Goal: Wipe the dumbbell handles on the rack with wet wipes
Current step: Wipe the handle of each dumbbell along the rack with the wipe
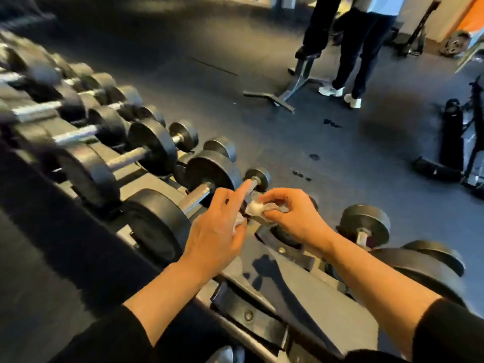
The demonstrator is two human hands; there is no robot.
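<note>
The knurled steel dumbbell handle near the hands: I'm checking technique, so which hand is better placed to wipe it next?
Probably the left hand: it lies beside the knurled steel dumbbell handle and pinches the crumpled white wet wipe, as does the right hand.

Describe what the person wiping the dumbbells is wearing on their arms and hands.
Both arms wear dark, black-looking long sleeves pushed up, leaving the forearms bare. The left hand and right hand are bare: no gloves show, and no watch, ring or bracelet is visible on the sides in view. The sleeve fabric looks soft and plain, with no markings visible.
</note>
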